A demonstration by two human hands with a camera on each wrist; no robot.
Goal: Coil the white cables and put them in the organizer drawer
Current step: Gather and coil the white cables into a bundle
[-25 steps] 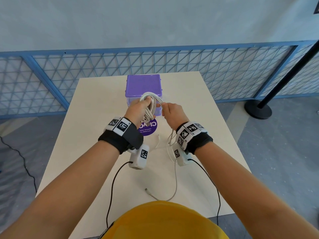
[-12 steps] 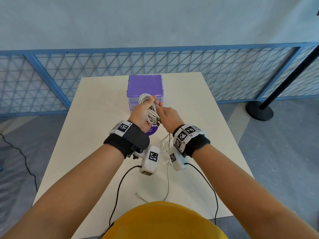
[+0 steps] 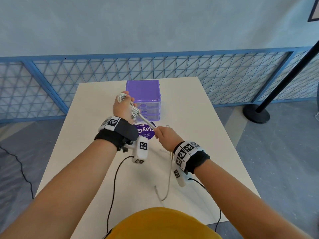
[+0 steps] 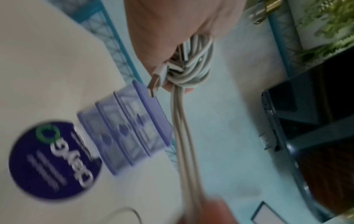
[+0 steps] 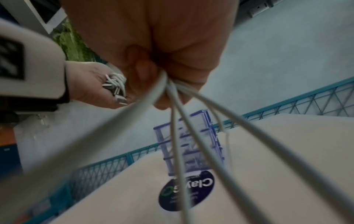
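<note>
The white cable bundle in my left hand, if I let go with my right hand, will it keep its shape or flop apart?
Probably flop partly. The white cable bundle looks thin and limp: its loose tail sags to the table. The strands pulled by the right hand would likely slacken. The loops gripped by the left hand should hold.

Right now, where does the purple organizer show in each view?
Head: purple organizer, upper centre, beyond the left hand.
Left wrist: centre-left, tilted and blurred.
Right wrist: lower centre, behind the cable strands.
Shared landmark: round purple sticker on the table before it.
</note>
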